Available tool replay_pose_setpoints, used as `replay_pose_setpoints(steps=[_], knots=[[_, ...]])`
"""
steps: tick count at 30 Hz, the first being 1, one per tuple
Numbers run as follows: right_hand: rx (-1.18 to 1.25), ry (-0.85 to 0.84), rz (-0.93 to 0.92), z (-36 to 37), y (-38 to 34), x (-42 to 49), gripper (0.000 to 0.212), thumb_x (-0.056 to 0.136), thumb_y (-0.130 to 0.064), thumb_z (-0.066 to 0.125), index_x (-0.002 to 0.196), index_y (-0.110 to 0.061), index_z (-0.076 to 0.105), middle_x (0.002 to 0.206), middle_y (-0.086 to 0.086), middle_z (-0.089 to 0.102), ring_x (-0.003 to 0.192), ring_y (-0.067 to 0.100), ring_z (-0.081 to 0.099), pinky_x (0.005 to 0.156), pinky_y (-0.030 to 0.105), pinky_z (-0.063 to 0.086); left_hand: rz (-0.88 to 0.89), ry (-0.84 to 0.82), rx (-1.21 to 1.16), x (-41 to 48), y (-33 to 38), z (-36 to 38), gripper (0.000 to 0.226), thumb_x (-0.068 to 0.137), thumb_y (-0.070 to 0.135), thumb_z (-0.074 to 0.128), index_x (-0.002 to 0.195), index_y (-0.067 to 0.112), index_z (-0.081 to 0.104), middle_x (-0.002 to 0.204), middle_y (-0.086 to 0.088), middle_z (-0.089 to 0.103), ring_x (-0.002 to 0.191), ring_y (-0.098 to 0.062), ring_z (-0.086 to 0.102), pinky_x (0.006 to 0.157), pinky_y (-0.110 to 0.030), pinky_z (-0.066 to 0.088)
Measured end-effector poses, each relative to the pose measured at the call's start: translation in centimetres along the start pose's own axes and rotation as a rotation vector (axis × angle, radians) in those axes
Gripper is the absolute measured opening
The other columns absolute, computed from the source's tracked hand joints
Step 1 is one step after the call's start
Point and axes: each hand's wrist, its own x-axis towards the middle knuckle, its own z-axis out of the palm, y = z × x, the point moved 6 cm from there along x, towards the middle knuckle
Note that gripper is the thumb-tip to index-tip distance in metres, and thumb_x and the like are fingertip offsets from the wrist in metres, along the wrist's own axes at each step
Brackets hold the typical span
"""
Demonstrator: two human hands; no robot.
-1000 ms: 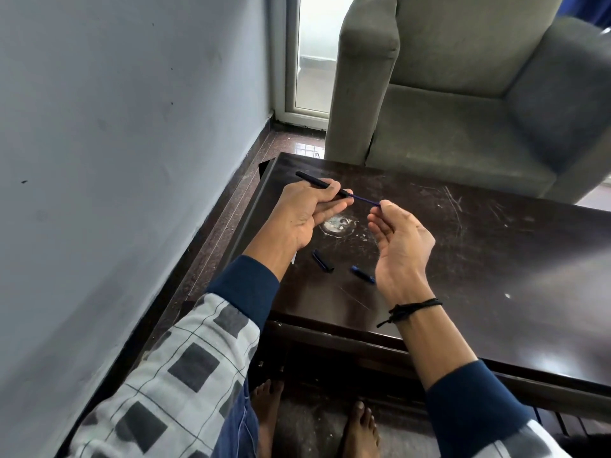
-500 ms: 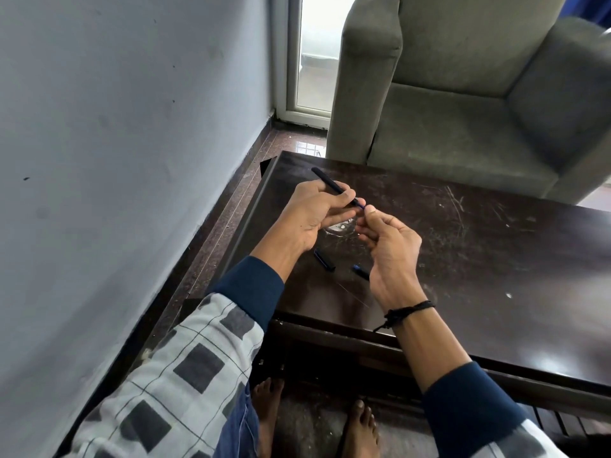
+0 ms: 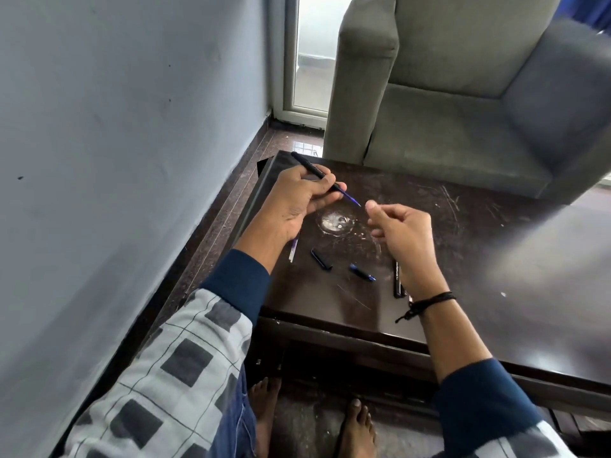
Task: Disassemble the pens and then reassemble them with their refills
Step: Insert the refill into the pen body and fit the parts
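Grey wall [image 3: 115, 143] left; grey armchair [image 3: 463, 110] behind dark scratched table [image 3: 496, 259]; glass door [image 3: 310, 51].

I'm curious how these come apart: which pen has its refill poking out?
The pen in the left hand: its blue refill sticks out in front. The other pen lies on the table, no refill showing.
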Motion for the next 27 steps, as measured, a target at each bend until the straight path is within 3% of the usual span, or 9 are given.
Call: replay_pose_setpoints(steps=[3, 5, 9, 13, 16, 18, 22, 27], knots=[[-0.576, -0.112, -0.047, -0.4, 0.5, 0.3, 0.016, 0.080, -0.042, 0.082, 0.088, -0.029, 0.077, 0.084, -0.012, 0.074, 0.086, 0.014, 0.070, 0.079, 0.031, 0.052, -0.023, 0.029, -0.035, 0.1, 0.1, -0.6, 0.009, 0.094, -0.004, 0.065, 0.099, 0.001, 0.061, 0.103, -0.026, 0.067, 0.086, -0.023, 0.077, 0.071, -0.025, 0.062], [-0.791, -0.227, -0.028, 0.5, 1.4, -0.2, 0.021, 0.079, -0.039, 0.082, 0.097, -0.031, 0.075, 0.095, -0.006, 0.074, 0.097, 0.023, 0.069, 0.083, 0.033, 0.053, -0.033, 0.032, -0.031, 0.1, 0.0, -0.6, 0.011, 0.094, -0.004, 0.065, 0.103, 0.000, 0.060, 0.105, -0.026, 0.068, 0.085, -0.022, 0.076, 0.072, -0.025, 0.062], [-1.009, -0.318, -0.080, 2.6, 2.6, -1.1, 0.027, 0.084, -0.031, 0.077, 0.110, -0.031, 0.071, 0.113, 0.002, 0.072, 0.105, 0.030, 0.068, 0.078, 0.033, 0.048, -0.038, 0.018, -0.018, 0.0, -0.1, -0.3, 0.011, 0.094, -0.005, 0.064, 0.102, 0.000, 0.060, 0.101, -0.025, 0.068, 0.085, -0.022, 0.076, 0.074, -0.026, 0.062], [-1.105, -0.329, -0.174, 3.6, 3.0, -1.5, 0.024, 0.086, -0.015, 0.068, 0.106, -0.026, 0.071, 0.113, 0.006, 0.071, 0.100, 0.035, 0.069, 0.073, 0.034, 0.047, -0.037, 0.020, -0.006, 0.0, -0.1, -0.5, 0.011, 0.094, -0.005, 0.064, 0.104, 0.000, 0.060, 0.100, -0.023, 0.069, 0.087, -0.024, 0.076, 0.075, -0.027, 0.063], [-1.078, -0.357, -0.140, 3.5, 3.1, -1.3, 0.022, 0.084, -0.014, 0.067, 0.100, -0.029, 0.070, 0.107, 0.005, 0.072, 0.097, 0.033, 0.069, 0.073, 0.034, 0.048, -0.043, 0.024, -0.006, 0.0, 0.0, -0.6, 0.011, 0.094, -0.005, 0.063, 0.104, 0.000, 0.060, 0.100, -0.023, 0.070, 0.087, -0.023, 0.076, 0.076, -0.027, 0.063], [-0.913, -0.328, -0.098, 2.9, 2.5, -0.8, 0.019, 0.082, -0.018, 0.069, 0.095, -0.031, 0.070, 0.100, 0.000, 0.073, 0.096, 0.028, 0.068, 0.077, 0.033, 0.050, -0.048, 0.024, -0.009, 0.0, 0.0, -0.6, 0.010, 0.094, -0.006, 0.063, 0.101, 0.001, 0.061, 0.098, -0.021, 0.071, 0.090, -0.025, 0.076, 0.077, -0.028, 0.063], [-0.569, -0.096, -0.168, 0.6, -0.1, 0.2, 0.016, 0.082, -0.022, 0.072, 0.092, -0.035, 0.069, 0.080, -0.012, 0.069, 0.083, 0.013, 0.066, 0.072, 0.029, 0.045, -0.041, 0.028, 0.011, 0.1, 0.1, -0.7, 0.008, 0.094, -0.005, 0.063, 0.097, 0.002, 0.061, 0.098, -0.021, 0.070, 0.089, -0.023, 0.076, 0.071, -0.025, 0.061], [-0.279, -0.044, -0.285, 0.1, -1.8, -0.2, 0.023, 0.086, -0.016, 0.076, 0.098, -0.035, 0.073, 0.089, -0.007, 0.069, 0.077, 0.005, 0.066, 0.075, 0.024, 0.053, -0.033, 0.043, 0.041, 0.2, 0.0, -0.6, 0.008, 0.095, -0.005, 0.063, 0.099, 0.002, 0.061, 0.095, -0.020, 0.072, 0.088, -0.022, 0.077, 0.070, -0.024, 0.061]])
